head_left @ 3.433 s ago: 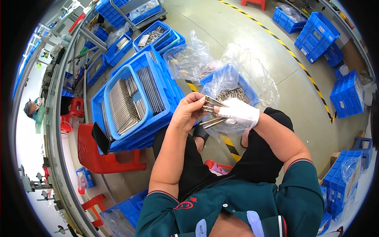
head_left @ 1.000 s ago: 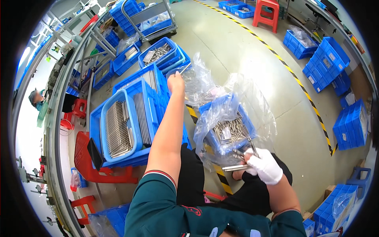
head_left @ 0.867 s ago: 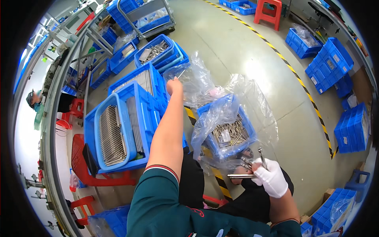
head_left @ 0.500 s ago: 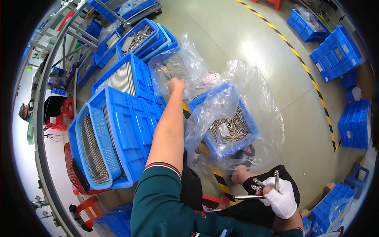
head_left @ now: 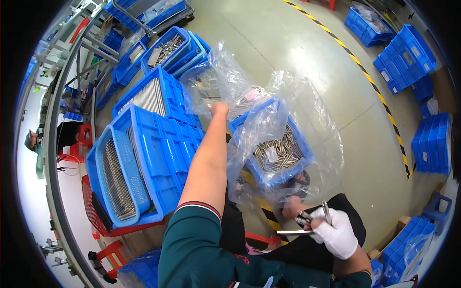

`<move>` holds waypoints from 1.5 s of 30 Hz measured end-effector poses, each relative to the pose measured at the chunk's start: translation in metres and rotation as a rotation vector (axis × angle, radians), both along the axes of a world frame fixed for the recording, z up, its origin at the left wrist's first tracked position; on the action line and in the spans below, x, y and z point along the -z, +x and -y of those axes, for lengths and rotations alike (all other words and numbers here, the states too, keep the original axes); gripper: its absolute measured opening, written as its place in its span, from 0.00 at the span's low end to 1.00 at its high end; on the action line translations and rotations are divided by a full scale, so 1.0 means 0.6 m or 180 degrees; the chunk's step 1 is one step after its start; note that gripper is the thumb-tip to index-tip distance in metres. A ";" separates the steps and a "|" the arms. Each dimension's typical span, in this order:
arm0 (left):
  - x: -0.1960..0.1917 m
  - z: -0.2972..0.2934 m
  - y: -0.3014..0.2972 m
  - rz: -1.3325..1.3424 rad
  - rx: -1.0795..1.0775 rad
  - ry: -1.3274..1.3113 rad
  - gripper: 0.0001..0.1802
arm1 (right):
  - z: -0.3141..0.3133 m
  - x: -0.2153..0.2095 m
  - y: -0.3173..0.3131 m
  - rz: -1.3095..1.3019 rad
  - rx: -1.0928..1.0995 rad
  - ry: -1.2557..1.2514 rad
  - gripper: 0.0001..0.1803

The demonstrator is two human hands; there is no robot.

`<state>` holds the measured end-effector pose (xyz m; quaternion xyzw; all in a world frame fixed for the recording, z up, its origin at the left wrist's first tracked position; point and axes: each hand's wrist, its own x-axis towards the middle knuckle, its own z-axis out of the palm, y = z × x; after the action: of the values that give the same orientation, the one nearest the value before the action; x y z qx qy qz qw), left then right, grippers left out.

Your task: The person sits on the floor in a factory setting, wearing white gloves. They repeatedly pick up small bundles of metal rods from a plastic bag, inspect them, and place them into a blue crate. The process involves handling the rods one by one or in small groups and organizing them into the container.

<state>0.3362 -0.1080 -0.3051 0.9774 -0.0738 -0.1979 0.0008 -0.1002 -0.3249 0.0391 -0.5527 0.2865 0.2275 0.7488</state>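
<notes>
My right hand, in a white glove with bare fingertips showing, is closed around several shiny metal rods. One rod points left, one stands upward, and others bunch between the fingers. My left hand, bare, reaches forward to the near edge of a clear plastic bag with metal rods in and around it. Its fingers are turned away from view, so whether they grip anything is hidden. Between my arms stands a blue bin lined with clear plastic, holding many loose metal rods and a white label.
Stacked blue crates stand at left, with a perforated blue basket of neatly lined rods on top. Another crate of long rods lies beyond. More blue crates stand at right, past black-and-yellow floor tape. A red stool is lower left.
My left hand has shifted slightly right and toward me at the bag. My right hand, still holding the rods, has moved a little left and tilted.
</notes>
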 end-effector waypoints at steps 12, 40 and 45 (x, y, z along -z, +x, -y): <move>-0.401 0.030 -0.195 -0.2266 -0.2404 -0.5380 0.11 | -0.082 -0.036 0.027 0.0747 -0.0196 0.0527 0.12; -0.529 -0.148 -0.575 -0.3167 -0.1721 -0.6939 0.15 | -0.207 0.040 0.043 0.1260 -0.1652 -0.0166 0.17; -0.526 -0.159 -0.575 -0.3280 -0.1478 -0.6996 0.14 | -0.210 0.027 0.045 0.1004 -0.1755 -0.0022 0.18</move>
<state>-0.0088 -0.0129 0.0107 0.2559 -0.0168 -0.3878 0.8853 -0.0735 -0.1989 0.0230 -0.6406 0.0071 0.3324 0.6922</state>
